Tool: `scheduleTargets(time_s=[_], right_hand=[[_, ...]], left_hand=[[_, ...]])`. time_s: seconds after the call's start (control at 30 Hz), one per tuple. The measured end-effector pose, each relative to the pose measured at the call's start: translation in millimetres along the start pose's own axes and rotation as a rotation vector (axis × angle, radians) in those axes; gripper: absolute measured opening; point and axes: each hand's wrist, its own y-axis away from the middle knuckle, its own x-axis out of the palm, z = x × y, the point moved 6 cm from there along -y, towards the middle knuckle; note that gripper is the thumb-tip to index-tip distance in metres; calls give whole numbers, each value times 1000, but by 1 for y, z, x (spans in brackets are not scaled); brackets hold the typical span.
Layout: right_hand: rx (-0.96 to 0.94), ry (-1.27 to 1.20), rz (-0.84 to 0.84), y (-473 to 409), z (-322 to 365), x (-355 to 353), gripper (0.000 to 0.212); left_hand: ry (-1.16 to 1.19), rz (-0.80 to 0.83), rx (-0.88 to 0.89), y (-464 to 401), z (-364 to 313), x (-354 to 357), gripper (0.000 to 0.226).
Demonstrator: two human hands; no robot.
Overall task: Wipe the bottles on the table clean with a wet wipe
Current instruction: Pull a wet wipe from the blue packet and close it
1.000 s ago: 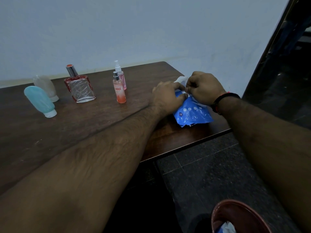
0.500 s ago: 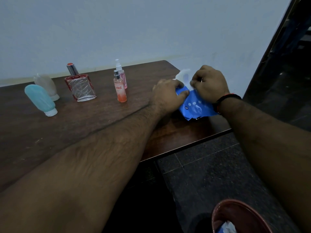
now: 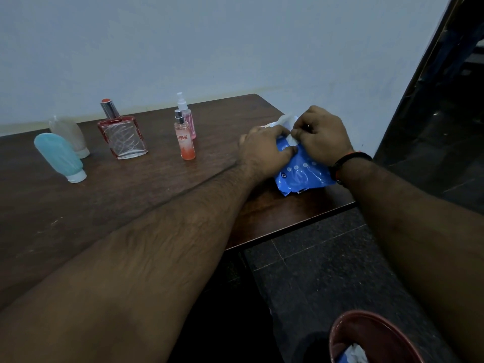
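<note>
A blue wet-wipe pack (image 3: 303, 174) lies near the right end of the brown table (image 3: 131, 195). My left hand (image 3: 264, 153) holds the pack down, fingers curled on its top. My right hand (image 3: 322, 137) pinches a white wipe (image 3: 289, 124) that sticks up out of the pack. To the left stand the bottles: an orange spray bottle (image 3: 184, 141), a pink spray bottle (image 3: 187, 119) just behind it, a square red-edged perfume bottle (image 3: 121, 133), a teal squeeze tube (image 3: 60, 157) and a whitish squeeze tube (image 3: 69, 136).
A pale wall runs along the table's far edge. A dark doorway (image 3: 445, 100) lies to the right. On the dark tiled floor below the table's front edge stands a red bin (image 3: 366, 336) with crumpled white and blue scraps inside.
The white wipe has come further out of the pack and both hands have closed together on it; the pack has shifted a little under my hands.
</note>
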Motion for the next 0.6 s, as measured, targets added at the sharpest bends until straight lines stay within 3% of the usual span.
scheduleTargets(time_s=[0.37,0.6], right_hand=[[-39,-52,-156,10,-1,-5,11],[-28,-27,-131,6,-1,-6,12]], left_hand=[[-22,76,-43,-8,3,3,46],[-41,90,-54,-9,5,2,47]])
